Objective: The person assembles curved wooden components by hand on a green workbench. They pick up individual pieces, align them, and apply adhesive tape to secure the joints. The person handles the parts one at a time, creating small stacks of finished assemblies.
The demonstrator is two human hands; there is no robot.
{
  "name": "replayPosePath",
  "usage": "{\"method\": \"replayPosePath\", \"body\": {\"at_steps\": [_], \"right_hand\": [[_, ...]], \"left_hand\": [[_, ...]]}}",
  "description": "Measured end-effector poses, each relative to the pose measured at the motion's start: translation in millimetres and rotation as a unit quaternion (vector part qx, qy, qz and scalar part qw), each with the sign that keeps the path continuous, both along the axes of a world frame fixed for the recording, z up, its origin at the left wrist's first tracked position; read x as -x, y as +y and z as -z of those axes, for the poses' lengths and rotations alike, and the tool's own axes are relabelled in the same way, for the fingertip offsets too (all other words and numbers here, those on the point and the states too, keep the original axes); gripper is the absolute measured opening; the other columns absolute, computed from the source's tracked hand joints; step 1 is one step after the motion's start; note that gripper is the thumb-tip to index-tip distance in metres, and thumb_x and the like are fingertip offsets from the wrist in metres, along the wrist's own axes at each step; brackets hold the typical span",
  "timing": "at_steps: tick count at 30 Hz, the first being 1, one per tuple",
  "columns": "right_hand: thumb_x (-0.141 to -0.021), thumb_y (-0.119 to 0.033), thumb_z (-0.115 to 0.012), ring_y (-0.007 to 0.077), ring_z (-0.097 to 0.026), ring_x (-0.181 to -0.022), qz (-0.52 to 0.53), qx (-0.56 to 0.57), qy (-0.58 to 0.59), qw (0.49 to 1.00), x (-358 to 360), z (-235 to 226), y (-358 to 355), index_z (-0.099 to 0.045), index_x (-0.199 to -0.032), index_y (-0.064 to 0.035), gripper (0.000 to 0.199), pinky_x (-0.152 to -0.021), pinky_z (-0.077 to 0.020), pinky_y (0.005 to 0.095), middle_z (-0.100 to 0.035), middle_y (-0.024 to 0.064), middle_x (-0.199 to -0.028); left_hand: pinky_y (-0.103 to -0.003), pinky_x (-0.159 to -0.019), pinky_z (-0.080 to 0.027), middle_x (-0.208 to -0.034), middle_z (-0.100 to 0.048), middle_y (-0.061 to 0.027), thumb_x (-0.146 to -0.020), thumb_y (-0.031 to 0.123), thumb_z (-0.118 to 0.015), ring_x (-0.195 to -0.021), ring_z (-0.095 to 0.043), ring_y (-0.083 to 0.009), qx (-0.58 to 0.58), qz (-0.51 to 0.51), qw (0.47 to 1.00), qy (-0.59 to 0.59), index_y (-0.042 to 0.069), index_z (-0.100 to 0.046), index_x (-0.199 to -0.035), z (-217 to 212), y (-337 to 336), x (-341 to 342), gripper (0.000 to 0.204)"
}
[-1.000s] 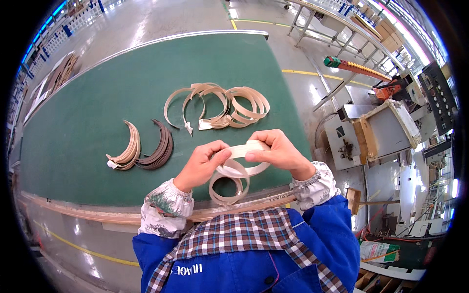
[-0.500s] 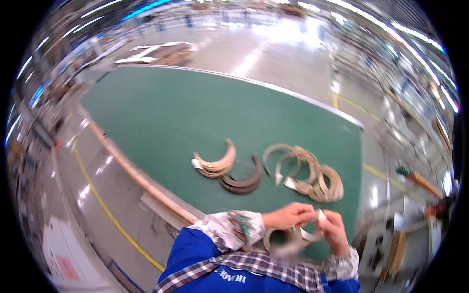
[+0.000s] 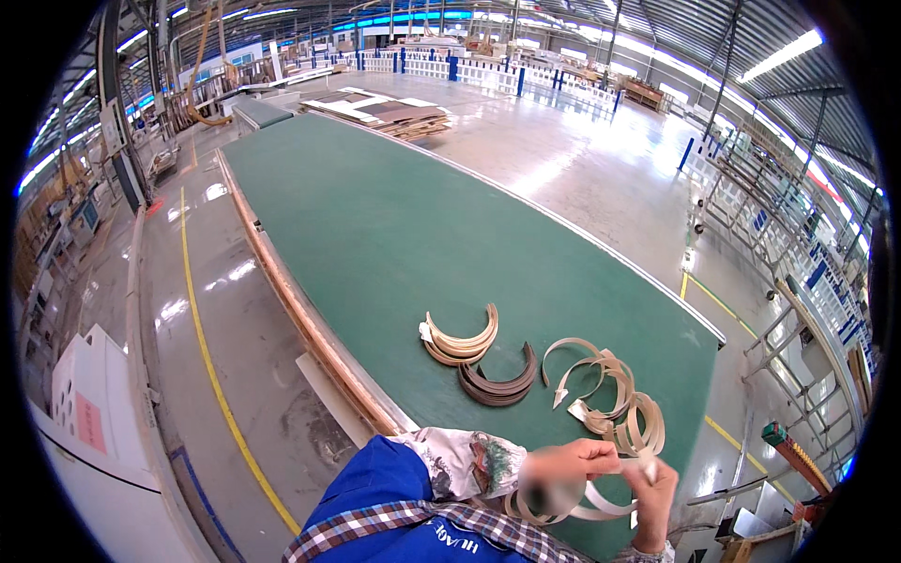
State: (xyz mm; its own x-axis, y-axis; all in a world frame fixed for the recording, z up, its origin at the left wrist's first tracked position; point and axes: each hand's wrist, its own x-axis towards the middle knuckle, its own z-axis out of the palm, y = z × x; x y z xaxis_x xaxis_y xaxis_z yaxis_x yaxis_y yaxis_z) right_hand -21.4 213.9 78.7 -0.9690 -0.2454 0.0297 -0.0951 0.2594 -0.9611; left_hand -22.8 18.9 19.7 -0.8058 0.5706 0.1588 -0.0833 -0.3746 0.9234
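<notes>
Low over the near edge of the green table (image 3: pixel 375 216), my left hand (image 3: pixel 587 457) and my right hand (image 3: pixel 655 493) are close together. Both pinch a pale strip of edge banding (image 3: pixel 601 507), with a small whitish end between their fingertips. Its coil loops below my left hand, partly blurred. Just beyond my hands lie beige coils of edge banding (image 3: pixel 648 424), one with a white tag. Left of them rest a dark brown bundle of curved strips (image 3: pixel 502 387) and a light tan bundle (image 3: pixel 465 347) with a white tag.
A wooden rail (image 3: pixel 272 267) edges the table's left side. A stack of boards (image 3: pixel 385 111) lies beyond the far end. Metal racks (image 3: pixel 784 347) stand to the right, and a white cabinet (image 3: pixel 103 413) is at the lower left. Yellow lines mark the floor.
My view has swung, so the table and coils appear shifted and sharper. My hands stay together on the strip, my right hand now slightly lower than my left.
</notes>
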Motion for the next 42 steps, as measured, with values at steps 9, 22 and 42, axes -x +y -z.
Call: {"method": "replayPosePath", "body": {"at_steps": [9, 22, 42], "right_hand": [[-0.087, -0.018, -0.06, -0.0008, -0.031, -0.046, 0.252, 0.111, 0.148, 0.95, 9, -39, 89, -0.053, -0.075, -0.0098, 0.016, -0.041, -0.0198, 0.0188, -0.038, -0.0092, -0.055], [-0.077, -0.04, -0.07, 0.0366, -0.063, -0.071, 0.334, -0.365, 0.177, 0.851, 13, -32, 67, -0.061, -0.081, -0.0044, 0.037, -0.058, -0.0485, 0.0411, -0.064, 0.0172, -0.07], [-0.088, -0.026, -0.064, -0.0002, -0.047, -0.051, -0.182, 0.097, -0.19, 0.96, -6, 10, 22, -0.063, -0.101, -0.0062, 0.024, -0.044, -0.0298, 0.017, -0.053, -0.0063, -0.059]], "left_hand": [[-0.027, -0.061, -0.046, -0.072, -0.056, -0.0043, -0.096, 0.016, -0.044, -0.065, -0.055, -0.0117, 0.132, 0.054, 0.99, 0.018, 0.002, -0.046, -0.116, 43, 19, -5, 0.024], [-0.02, -0.047, -0.034, -0.057, -0.058, 0.0029, -0.083, 0.015, -0.07, -0.051, -0.043, -0.001, 0.227, 0.207, 0.948, 0.081, 0.0, -0.071, -0.084, -17, -8, -7, 0.015], [-0.018, -0.042, -0.026, -0.054, -0.048, 0.0047, -0.093, 0.03, -0.056, -0.045, -0.038, -0.002, 0.083, -0.104, 0.991, 0.012, 0.002, -0.064, -0.092, 3, -23, 15, 0.03]]}}
